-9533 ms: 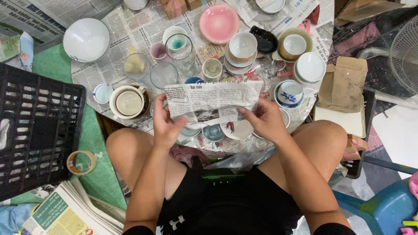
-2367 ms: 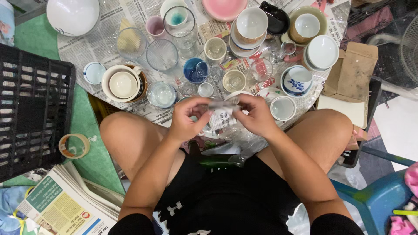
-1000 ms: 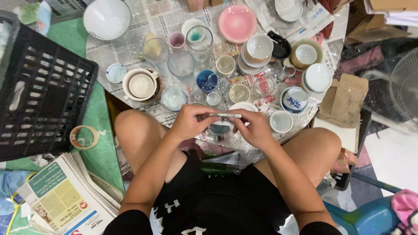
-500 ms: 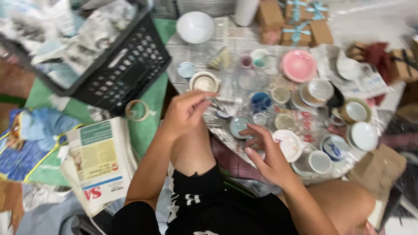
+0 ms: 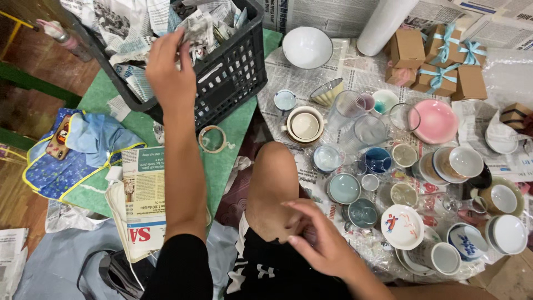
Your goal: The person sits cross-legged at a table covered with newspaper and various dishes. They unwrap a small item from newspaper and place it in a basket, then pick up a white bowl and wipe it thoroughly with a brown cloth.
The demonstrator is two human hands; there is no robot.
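My left hand [image 5: 169, 69] reaches over the rim of the black plastic crate [image 5: 233, 72] and is shut on a small newspaper-wrapped bundle [image 5: 197, 33]. The crate holds several more crumpled newspaper-wrapped bundles. My right hand [image 5: 319, 239] hovers over my right knee with fingers loosely spread and holds nothing. Just right of it lie small bowls and cups on newspaper, among them a grey-green bowl [image 5: 344, 188] and a white dish with a red figure [image 5: 402, 225].
A white bowl [image 5: 307, 47], a pink bowl [image 5: 436, 121], clear glasses [image 5: 369, 130] and several small cardboard boxes with ribbons [image 5: 430, 58] fill the right side. A tape roll [image 5: 212, 139] and a newspaper stack [image 5: 141, 200] lie on the green mat; a blue cloth [image 5: 83, 150] lies at the left.
My left hand has carried the wrapped bundle leftward from in front of me into the black crate. My right hand has let go and dropped to my knee. The view has swung left.
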